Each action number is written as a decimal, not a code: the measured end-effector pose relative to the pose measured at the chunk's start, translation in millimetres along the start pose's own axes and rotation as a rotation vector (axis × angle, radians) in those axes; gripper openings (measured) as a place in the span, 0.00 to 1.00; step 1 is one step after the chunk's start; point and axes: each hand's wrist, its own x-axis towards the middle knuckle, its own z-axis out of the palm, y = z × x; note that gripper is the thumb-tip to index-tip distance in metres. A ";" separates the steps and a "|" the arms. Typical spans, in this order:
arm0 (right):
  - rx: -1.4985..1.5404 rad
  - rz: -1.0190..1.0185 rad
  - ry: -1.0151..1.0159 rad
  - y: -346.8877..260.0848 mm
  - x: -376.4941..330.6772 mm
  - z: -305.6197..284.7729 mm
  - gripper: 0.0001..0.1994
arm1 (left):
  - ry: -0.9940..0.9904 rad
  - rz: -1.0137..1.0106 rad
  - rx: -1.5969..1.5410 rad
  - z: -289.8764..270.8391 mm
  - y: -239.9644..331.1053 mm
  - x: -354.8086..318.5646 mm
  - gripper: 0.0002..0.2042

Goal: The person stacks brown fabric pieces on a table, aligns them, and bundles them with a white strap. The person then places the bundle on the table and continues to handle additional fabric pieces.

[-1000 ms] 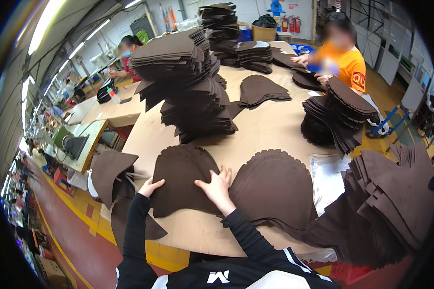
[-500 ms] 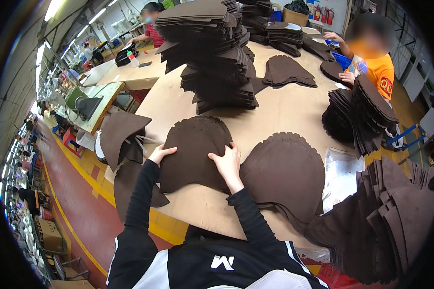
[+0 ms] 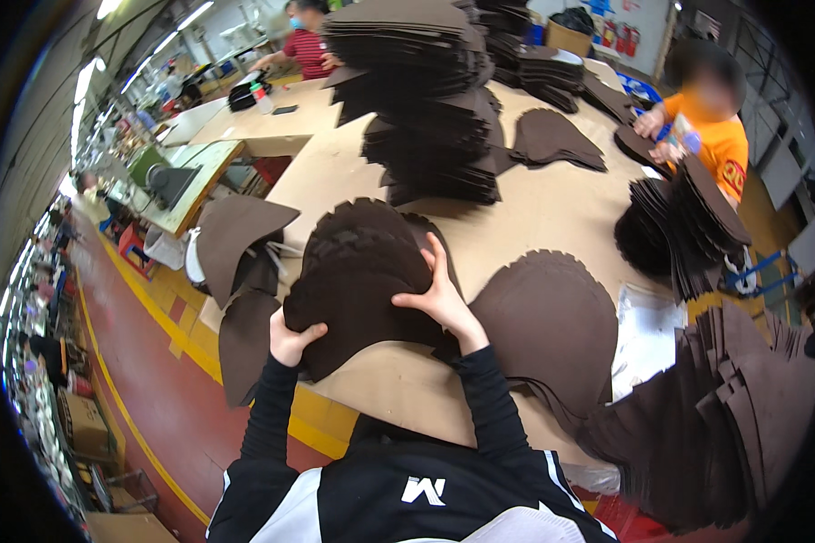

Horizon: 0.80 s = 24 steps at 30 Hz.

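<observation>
A stack of dark brown rounded panels [image 3: 358,294] with notched curved edges is raised at the table's near side, fanned so a second notched rim shows behind the front piece. My left hand [image 3: 294,338] grips its lower left edge, thumb on top and fingers hidden beneath. At the right side, my right hand [image 3: 442,299] has its thumb on the face and its fingers over the edge. Another notched brown panel [image 3: 552,312] lies on more pieces to the right. Left of my left hand rest loose brown panels [image 3: 244,339].
Tall brown piles [image 3: 417,100] stand on the beige table [image 3: 312,176] ahead. Fanned stacks [image 3: 733,407] lie at the near right, beside a clear plastic sheet [image 3: 643,335]. A co-worker in an orange shirt [image 3: 720,140] handles brown pieces at the far right.
The held panels have lifted and fanned, the front one sliding toward me. My left hand has moved down along the edge. The co-worker's hands have come together on a brown piece.
</observation>
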 end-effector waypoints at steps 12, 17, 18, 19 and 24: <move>-0.311 -0.360 0.094 -103.4 -120.2 29.6 0.25 | 0.000 0.317 -0.320 -30.6 10.4 -66.8 0.15; -0.593 -0.220 -0.026 -39.7 -165.9 -3.4 0.47 | -0.347 0.197 0.298 5.0 -30.2 -70.2 0.53; -0.513 -0.049 -0.096 -29.4 -175.6 -7.7 0.53 | -0.283 0.095 -0.107 19.8 -50.1 -79.2 0.53; -0.554 -0.178 -0.039 -24.2 -179.8 -5.4 0.55 | -0.241 0.163 -0.199 27.0 -57.6 -79.6 0.53; -0.358 -0.293 0.244 -3.0 -184.1 26.8 0.56 | -0.139 0.276 -0.101 37.7 -49.0 -77.1 0.48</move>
